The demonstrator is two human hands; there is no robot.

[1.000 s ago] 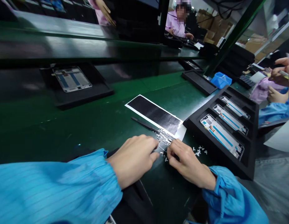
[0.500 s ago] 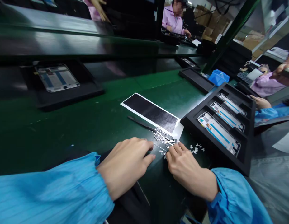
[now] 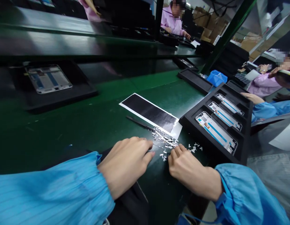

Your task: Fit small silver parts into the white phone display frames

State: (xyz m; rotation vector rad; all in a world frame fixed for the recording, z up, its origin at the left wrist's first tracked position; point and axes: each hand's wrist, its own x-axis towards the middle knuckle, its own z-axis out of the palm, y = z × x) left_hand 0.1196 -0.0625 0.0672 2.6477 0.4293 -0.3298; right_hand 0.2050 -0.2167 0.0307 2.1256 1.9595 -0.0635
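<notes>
Both my hands rest knuckles-up on the green belt (image 3: pixel 88 118) at the near edge. My left hand (image 3: pixel 126 162) is curled, its fingertips pressed down beside a heap of small silvery parts (image 3: pixel 165 139). My right hand (image 3: pixel 187 168) is also curled, fingers tucked at the heap's near right side; what they pinch is hidden. Black tweezers (image 3: pixel 139 122) lie just beyond the heap. A black sheet on white backing (image 3: pixel 149 112) lies behind them.
A black tray (image 3: pixel 243 125) with three phone frames stands to the right. Another black tray (image 3: pixel 53 93) holding one frame sits far left. A blue box (image 3: pixel 216 78) and an empty tray (image 3: pixel 194 80) lie farther back. Other workers sit beyond the belt and at right.
My right hand has drawn slightly back and right from the heap. The view has shifted a little; my left hand has barely moved.
</notes>
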